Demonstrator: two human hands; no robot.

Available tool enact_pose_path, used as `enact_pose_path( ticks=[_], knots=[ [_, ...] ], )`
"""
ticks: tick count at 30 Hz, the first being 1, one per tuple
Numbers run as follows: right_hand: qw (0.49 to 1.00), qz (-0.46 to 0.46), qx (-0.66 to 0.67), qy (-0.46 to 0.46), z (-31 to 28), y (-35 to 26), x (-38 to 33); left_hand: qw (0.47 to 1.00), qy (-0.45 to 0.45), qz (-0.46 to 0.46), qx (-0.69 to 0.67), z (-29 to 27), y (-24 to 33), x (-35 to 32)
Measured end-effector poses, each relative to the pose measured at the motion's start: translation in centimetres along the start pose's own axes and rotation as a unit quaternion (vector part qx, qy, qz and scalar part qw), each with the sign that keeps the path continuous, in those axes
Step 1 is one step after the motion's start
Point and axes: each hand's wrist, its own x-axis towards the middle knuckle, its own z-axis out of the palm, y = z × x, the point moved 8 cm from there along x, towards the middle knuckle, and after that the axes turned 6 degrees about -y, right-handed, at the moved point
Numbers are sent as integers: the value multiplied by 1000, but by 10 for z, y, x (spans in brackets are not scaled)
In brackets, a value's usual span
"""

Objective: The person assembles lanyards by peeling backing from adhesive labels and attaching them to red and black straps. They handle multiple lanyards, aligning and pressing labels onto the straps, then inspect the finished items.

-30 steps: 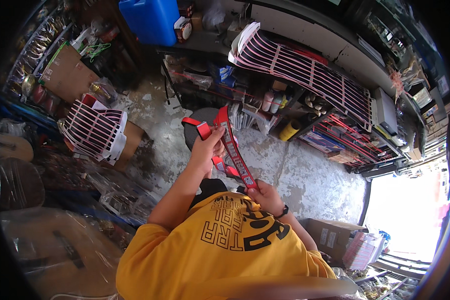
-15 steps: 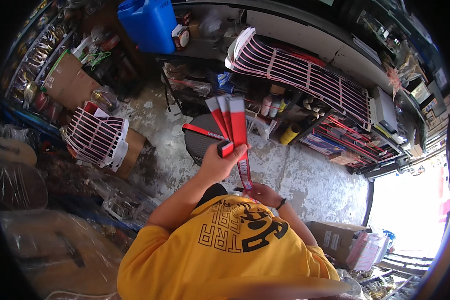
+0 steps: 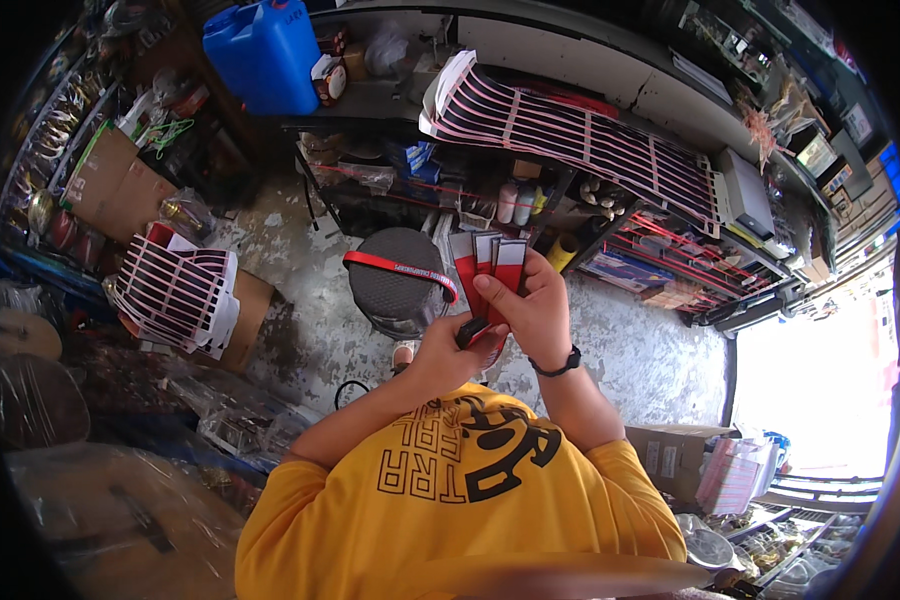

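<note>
Left hand [image 3: 442, 357] and right hand [image 3: 540, 312] on three-plus red straps [image 3: 508, 272]

Laden bench [image 3: 375, 98], striped sheets [image 3: 570, 132], blue jerrycan [image 3: 262, 62] — this is a workshop.

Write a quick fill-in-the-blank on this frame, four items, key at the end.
1. The fanned straps held by the left hand and right hand are mostly ____ in colour, with whitish ends.
2. A black wristband is worn on the ____ wrist.
3. The jerrycan at upper left is ____ in colour.
4. Seen from above, the dark stool has a top that is ____ in shape.

Missing words: red; right; blue; round
</note>
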Motion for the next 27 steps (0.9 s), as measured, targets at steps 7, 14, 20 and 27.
enact_pose_path(
  ticks=[7,14,20,27],
  knots=[
    [990,-55,123,29,-10,3,-3,996,62,-40,-40,-18,4,-20],
    [998,-35,49,5,4,9,-16,975,144,40,-164,-51,22,-15],
    [992,-53,114,-18,9,25,-21,975,133,4,-181,-44,32,-16],
    [966,-43,248,-67,14,37,-21,984,112,52,-126,-25,44,-15]
  ],
)
